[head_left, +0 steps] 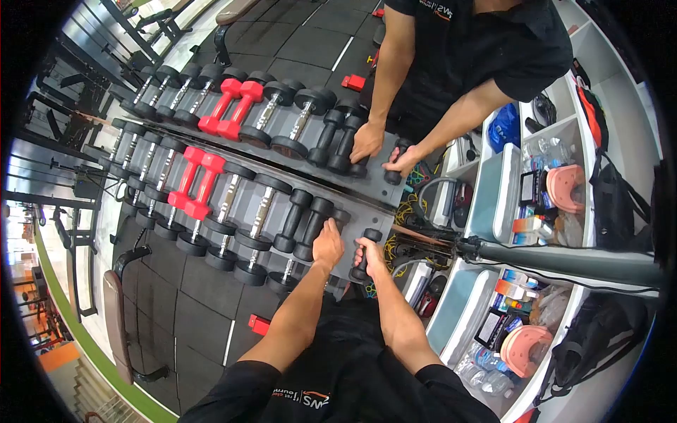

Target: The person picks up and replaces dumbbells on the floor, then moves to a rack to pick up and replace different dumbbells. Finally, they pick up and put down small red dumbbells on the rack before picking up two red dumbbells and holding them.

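My left hand (328, 244) is closed over a small black dumbbell (340, 216) at the near end of the rack, its far head showing past my fingers. Its handle is mostly hidden by the hand. In my right hand (372, 256) is another small black dumbbell (372, 235), gripped round the handle at the rack's right end. Left of my hands lie two more black dumbbells, one of them a black hex dumbbell (285, 240). The grey rack shelf (345, 262) shows between my hands.
Farther left stand two red dumbbells (204, 187) and several chrome-handled ones (257, 211). A mirror behind the rack reflects my arms and the weights. White shelving (451, 317) with bottles, boxes and a black bag (599, 345) is on the right. A padded bench (116, 324) stands lower left.
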Motion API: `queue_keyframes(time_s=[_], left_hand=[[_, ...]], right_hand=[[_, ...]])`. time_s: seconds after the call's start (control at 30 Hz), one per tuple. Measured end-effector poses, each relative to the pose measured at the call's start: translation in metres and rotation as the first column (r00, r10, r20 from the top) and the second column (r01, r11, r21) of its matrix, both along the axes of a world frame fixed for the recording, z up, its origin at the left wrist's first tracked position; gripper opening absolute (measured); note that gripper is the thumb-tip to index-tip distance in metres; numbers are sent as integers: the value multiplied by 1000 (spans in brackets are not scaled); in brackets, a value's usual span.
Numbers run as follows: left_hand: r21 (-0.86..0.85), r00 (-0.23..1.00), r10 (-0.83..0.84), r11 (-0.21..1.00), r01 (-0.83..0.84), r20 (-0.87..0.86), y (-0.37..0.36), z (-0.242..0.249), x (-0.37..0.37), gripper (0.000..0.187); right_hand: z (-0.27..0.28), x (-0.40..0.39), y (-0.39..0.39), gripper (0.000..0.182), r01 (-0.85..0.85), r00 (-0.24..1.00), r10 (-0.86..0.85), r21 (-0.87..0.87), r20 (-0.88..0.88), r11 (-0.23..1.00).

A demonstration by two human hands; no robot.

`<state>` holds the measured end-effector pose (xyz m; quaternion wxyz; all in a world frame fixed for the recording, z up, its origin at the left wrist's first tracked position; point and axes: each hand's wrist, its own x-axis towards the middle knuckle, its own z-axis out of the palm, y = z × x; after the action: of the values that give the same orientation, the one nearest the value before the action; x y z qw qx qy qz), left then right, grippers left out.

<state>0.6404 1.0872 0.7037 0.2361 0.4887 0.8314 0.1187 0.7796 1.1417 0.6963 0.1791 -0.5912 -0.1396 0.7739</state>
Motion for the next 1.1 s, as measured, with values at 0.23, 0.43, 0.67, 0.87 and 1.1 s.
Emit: queue_keyframes(time_s=[0.23, 0.43, 0.67, 0.87, 1.1], left_hand=[[36, 984, 39, 998, -46, 171, 3, -5, -9, 67], [-103, 667, 331, 928, -359, 668, 11, -6, -20, 34], [-372, 265, 468, 863, -341, 843, 22, 27, -17, 15], [-485, 98, 537, 815, -317, 838, 13, 0, -13, 24], [-454, 45, 491, 833, -317, 870, 10, 0, -17, 20]], right_hand=[[0, -5, 0, 25, 17, 1000, -17, 6, 24, 1000], [-1, -4, 0, 25, 13, 999, -14, 15, 36, 1000], [-1, -3, 1, 24, 7, 999, -8, 27, 36, 1000], [4, -3, 2, 24, 1, 999, -3, 65, 33, 998], [2, -4, 2, 26, 8, 998, -11, 56, 63, 998]])
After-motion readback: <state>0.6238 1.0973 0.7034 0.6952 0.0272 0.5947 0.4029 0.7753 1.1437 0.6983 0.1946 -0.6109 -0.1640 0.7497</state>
